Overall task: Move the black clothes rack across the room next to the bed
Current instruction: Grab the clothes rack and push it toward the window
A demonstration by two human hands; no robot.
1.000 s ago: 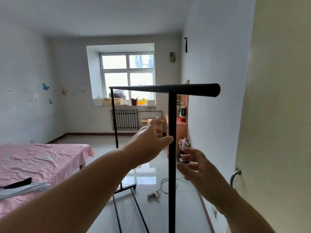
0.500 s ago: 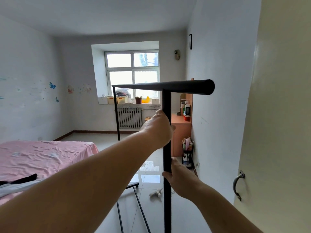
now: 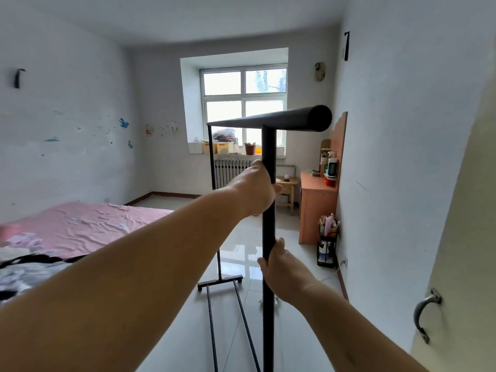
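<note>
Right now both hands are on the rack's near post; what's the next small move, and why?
Probably ease the rack leftward toward the bed. The left hand and right hand both grip its near post, the bed lies to the left, and the floor between looks open.

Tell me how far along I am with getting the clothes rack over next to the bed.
Done: both hands grip the near upright of the black clothes rack, left hand above right hand. In hand: the carry is only starting; the rack stands on the tiled floor near the right wall. Left: taking it leftward to the pink bed and setting it down beside it.
</note>
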